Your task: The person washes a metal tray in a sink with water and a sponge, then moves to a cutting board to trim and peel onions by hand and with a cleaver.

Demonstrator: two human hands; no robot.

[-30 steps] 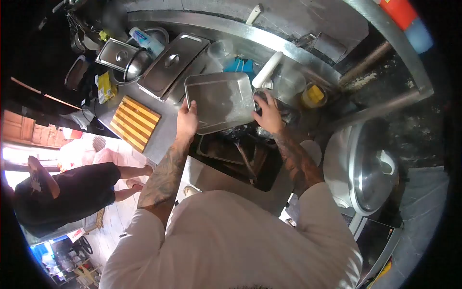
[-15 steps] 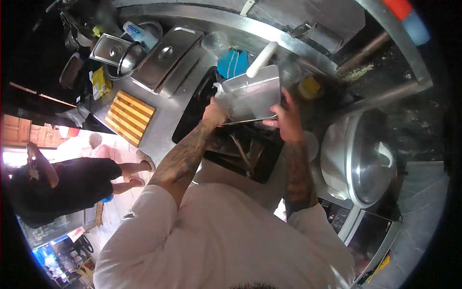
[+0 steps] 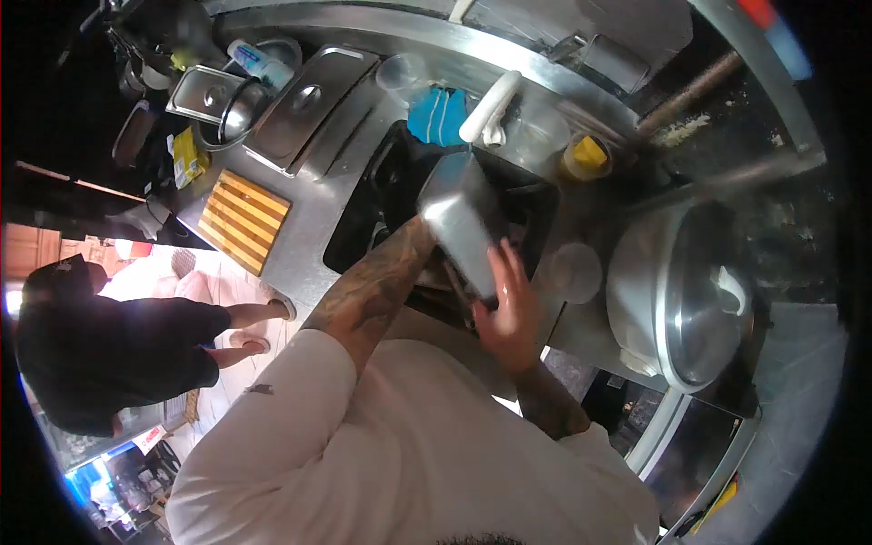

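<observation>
Black sink (image 3: 352,232) in the middle, metal pan (image 3: 459,218) tilted over it. Left hand (image 3: 423,233) is mostly hidden at the pan's 8 o'clock, so can't tell its grip. Right hand's (image 3: 510,313) at 5, thumb and fingers spread wide round the edge. White tap (image 3: 495,104) sits around 1, blue cloth (image 3: 438,116) near 12.

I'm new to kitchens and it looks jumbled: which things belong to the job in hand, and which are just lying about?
In the job, apparently:
- metal pan
- right hand
- black sink
- white tap

Seemingly idle:
- striped board
- yellow packet
- lidded steel pan
- lidded pot
</observation>
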